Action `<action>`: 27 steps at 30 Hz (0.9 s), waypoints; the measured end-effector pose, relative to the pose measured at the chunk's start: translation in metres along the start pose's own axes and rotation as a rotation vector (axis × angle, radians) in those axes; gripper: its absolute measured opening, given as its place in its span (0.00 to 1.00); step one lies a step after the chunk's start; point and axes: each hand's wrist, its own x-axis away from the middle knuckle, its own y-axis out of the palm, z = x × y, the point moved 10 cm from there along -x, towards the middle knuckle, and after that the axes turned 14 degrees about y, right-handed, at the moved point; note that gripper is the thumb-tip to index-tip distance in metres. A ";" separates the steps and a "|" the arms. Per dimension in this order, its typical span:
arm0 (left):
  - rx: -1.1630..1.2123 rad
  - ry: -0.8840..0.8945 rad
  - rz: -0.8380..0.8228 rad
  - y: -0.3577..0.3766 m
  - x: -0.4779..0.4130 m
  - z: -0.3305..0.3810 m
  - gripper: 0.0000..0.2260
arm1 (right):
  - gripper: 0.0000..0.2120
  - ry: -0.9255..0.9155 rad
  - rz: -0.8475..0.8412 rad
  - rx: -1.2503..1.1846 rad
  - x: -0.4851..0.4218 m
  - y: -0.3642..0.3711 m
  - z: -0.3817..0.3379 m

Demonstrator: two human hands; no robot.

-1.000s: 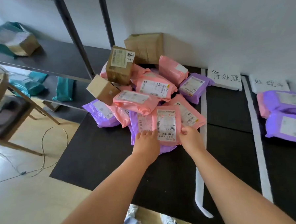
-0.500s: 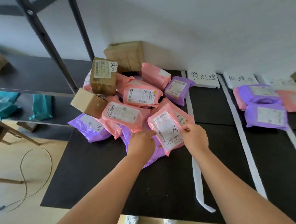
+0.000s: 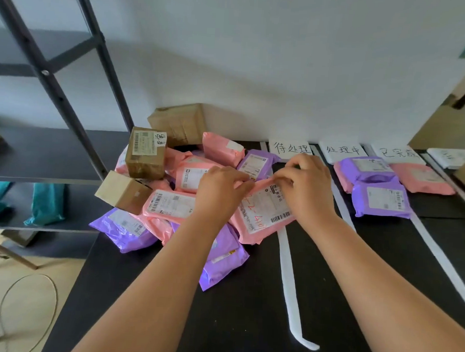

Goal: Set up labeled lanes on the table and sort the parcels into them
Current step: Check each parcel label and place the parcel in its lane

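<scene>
Now: both hands on a pink parcel, centre frame

Nearest, at the bottom, bare black table (image 3: 245,324) with a white tape strip (image 3: 287,281) running up the frame. Just above it, a purple parcel (image 3: 221,258) lies at the pile's near edge. Mid-frame, left hand (image 3: 219,191) and right hand (image 3: 306,187), fingers curled, pinch the far edge of the pink parcel (image 3: 264,212). It is tilted, label up, red writing on it, its near end on the pile beside the strip. Left of centre, two brown boxes (image 3: 146,152) sit on pink and purple bags. Farther back, three handwritten label cards (image 3: 290,148) line the wall. On the right, sorted purple parcels (image 3: 381,199) and a sorted pink one (image 3: 419,180) lie below the cards.
</scene>
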 end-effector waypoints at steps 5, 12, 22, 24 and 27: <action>0.105 -0.036 -0.021 -0.005 -0.003 0.004 0.11 | 0.06 -0.002 0.070 -0.110 -0.006 -0.016 -0.014; 0.180 -0.199 0.166 -0.037 0.008 -0.007 0.06 | 0.18 0.116 0.116 -0.296 0.000 -0.036 -0.023; 0.511 -0.458 0.451 -0.063 0.036 -0.019 0.05 | 0.14 0.525 -0.228 -0.654 0.024 -0.014 0.003; 0.567 -0.456 0.464 -0.066 0.037 -0.010 0.05 | 0.11 0.518 -0.203 -0.694 0.024 -0.024 -0.001; 0.669 -0.465 0.472 -0.068 0.038 0.000 0.04 | 0.05 0.541 -0.135 -0.742 0.024 -0.039 -0.001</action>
